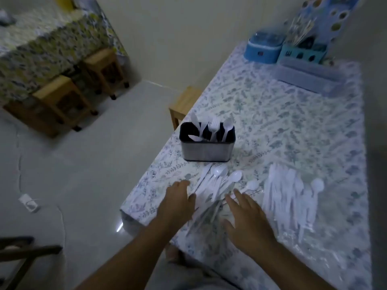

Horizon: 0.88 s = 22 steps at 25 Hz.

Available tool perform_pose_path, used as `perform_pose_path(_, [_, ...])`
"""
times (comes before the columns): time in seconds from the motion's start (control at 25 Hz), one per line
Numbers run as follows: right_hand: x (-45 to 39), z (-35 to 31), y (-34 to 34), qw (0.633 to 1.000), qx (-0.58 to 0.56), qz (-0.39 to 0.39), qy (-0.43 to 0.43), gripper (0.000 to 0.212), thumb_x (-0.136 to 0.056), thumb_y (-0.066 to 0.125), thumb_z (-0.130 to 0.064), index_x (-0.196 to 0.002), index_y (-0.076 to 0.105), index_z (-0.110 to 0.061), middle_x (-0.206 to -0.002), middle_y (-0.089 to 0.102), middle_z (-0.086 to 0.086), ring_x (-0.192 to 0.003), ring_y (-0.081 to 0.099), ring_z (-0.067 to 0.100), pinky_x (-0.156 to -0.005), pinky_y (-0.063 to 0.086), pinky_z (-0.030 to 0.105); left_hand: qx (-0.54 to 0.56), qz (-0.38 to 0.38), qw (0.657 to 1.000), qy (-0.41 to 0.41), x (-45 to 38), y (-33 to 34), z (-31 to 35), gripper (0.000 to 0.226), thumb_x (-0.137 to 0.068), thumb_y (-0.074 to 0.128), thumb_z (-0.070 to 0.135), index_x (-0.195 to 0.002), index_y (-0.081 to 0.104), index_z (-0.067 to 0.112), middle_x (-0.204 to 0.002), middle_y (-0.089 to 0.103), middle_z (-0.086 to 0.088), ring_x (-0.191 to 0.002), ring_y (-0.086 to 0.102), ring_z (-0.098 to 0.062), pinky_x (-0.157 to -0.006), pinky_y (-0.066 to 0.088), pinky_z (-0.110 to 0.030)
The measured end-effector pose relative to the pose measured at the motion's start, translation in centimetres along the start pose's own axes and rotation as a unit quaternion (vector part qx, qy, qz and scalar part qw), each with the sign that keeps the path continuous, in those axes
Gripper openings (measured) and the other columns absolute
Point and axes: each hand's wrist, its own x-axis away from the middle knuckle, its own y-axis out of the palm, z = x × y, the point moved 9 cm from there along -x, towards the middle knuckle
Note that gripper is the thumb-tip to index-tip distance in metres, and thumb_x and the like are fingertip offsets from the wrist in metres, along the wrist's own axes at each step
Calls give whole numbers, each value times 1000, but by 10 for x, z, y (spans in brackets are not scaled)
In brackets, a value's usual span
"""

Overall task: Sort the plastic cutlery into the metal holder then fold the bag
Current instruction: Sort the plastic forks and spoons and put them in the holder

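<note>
A metal holder (206, 150) stands on the floral table, with white plastic knives, forks and spoons (213, 128) upright in its compartments. In front of it lies a loose pile of white plastic cutlery (217, 185). My left hand (178, 204) hovers open at the pile's left side. At the pile's right side my right hand (247, 218) is open with spread fingers. A clear plastic bag (293, 201) with more white cutlery in it lies flat to the right.
The table (293, 122) carries a blue box (263, 47), a teal organizer (303, 51) and a clear lidded container (310, 80) at the far end. A wooden stool (184, 103) stands by the table's left edge. Floor lies to the left.
</note>
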Motion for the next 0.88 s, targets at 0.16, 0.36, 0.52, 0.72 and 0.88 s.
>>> perform_pose_path(0.16, [-32,-28,18,999,-17,8,-29,67,-99,47,-37,-160,19,-35,-171,3,-5,-156,4,22,-124,14,42,15,-54,998,0,-20,29,-26,28,-97,53,25,-123,59,16,-119,59,-6,-112,55,-23,-90,49,-37])
perform_pose_path(0.36, [-57,-32,33,999,29,0,-39,66,-99,49,-33,-159,23,-34,-170,0,-4,-157,3,23,-127,10,47,27,-59,997,35,-55,36,-14,16,-95,57,26,-85,57,13,-90,55,-2,-87,57,-22,-66,44,-30])
perform_pose_path(0.52, [-31,15,33,999,9,22,27,64,-100,50,-39,-159,23,-35,-165,-4,-10,-158,-2,21,-121,-3,37,-19,-69,996,51,-67,34,-11,22,-94,59,20,-109,61,5,-105,60,-9,-97,60,-24,-79,53,-33])
perform_pose_path(0.72, [-17,28,23,993,-71,62,70,58,-96,61,-37,-151,42,-37,-169,15,-4,-155,11,23,-125,14,44,-59,-87,993,51,-72,36,-7,18,-93,53,11,-107,59,2,-101,62,-11,-95,63,-26,-73,48,-31])
perform_pose_path(0.88, [-13,16,12,985,-121,106,55,49,-94,64,-31,-142,55,-36,-164,29,-4,-151,22,20,-121,18,40,-32,-82,996,33,-64,35,-18,14,-94,50,6,-95,63,8,-89,61,-6,-81,60,-20,-64,46,-26])
